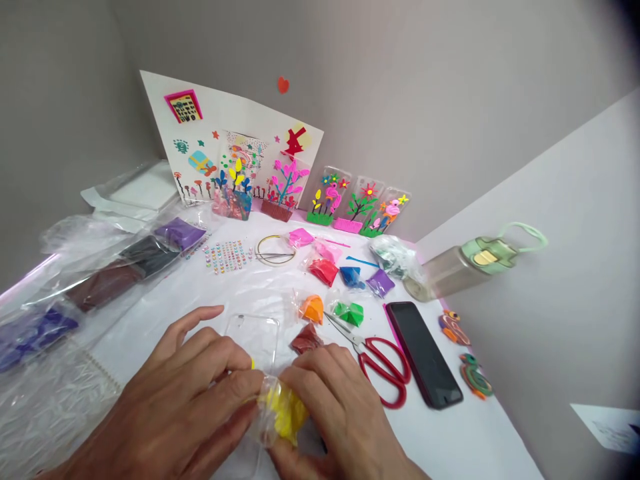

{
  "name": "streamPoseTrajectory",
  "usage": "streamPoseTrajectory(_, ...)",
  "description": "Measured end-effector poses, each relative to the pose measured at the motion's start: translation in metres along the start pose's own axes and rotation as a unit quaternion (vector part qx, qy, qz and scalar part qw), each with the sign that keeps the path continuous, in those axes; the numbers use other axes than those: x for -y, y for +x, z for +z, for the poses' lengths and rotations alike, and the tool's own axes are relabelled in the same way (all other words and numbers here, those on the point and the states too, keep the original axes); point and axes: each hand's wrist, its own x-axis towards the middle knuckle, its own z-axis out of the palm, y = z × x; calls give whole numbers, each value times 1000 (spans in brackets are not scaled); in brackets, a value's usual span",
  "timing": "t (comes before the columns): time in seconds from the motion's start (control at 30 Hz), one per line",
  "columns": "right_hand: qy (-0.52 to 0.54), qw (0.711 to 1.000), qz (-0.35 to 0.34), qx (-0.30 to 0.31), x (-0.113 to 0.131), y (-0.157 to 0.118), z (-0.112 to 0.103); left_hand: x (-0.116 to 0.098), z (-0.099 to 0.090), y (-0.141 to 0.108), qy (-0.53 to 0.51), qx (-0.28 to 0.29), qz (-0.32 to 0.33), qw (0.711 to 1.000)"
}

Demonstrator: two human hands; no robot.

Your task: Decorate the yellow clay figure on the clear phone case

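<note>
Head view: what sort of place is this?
Probably a white-covered craft table: red-handled metal scissors, a clear plastic packet of yellow, clay-like material, and clear rectangular panels with colourful raised flowers suggest it.

Clear case (260, 333) partly covered

The left hand (200, 387) and right hand (340, 413) hide much of it and parts of the yellow packet (289, 415). The left edge crops the blue packet (37, 337); the right edge cuts a white sheet (597, 420), its dark marking (623, 433) too blurred to read.
</note>
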Motion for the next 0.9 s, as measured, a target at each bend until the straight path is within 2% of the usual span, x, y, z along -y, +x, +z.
streamPoseTrajectory(0.23, -5, 1000, -4, 5, 2, 1, -4, -1, 2, 0, 2, 6, 4, 1000)
streamPoseTrajectory(0.47, -24, 999, -9, -20, 2, 2, -4, -2, -1, -2, -2, 3, 7, 1000)
streamPoseTrajectory(0.7, -19, 1000, -15, -2, 1, 3, -10, -5, 1, 3, -36, -2, -18, 999)
streamPoseTrajectory(0.77, -6, 999, -24, 31, 1, 1, -11, -1, -2, 3, -49, -15, -36, 998)
streamPoseTrajectory(0.83, 4, 992, -60, 116, 2, -5, -4, 6, -8, 3, -62, -18, -72, 995)
streamPoseTrajectory(0.9, -2, 971, -115, 208, 2, -17, 12, 13, -13, 2, -90, -1, -118, 989)
